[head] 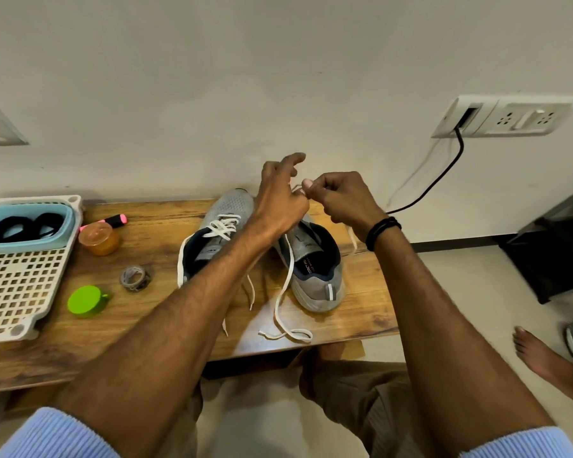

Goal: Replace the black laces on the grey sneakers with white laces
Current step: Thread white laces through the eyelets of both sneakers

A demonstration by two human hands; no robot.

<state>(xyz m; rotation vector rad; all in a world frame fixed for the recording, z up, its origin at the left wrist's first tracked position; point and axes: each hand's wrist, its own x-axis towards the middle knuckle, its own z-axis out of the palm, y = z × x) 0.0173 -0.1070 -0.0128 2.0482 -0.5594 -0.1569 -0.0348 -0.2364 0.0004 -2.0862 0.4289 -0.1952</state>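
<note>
Both up over the right sneaker [315, 269] on the surface [146, 325]. The right grip [341, 200] pinches the white lace [291, 266] nr its tip. The left grip [278, 200] is curled alongside, can't tell if it holds. Lace looks soft, limp, v. light, so prob best taken by the stiff tip for threading.

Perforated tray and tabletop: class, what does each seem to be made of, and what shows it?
Perforated tray: probably moulded plastic, matt cream; regular grid of square holes, rounded corners. Tabletop: wood or wood-look laminate, semi-gloss; brown grain streaks with a pale sheen near the front edge, so which one stays open.
</note>
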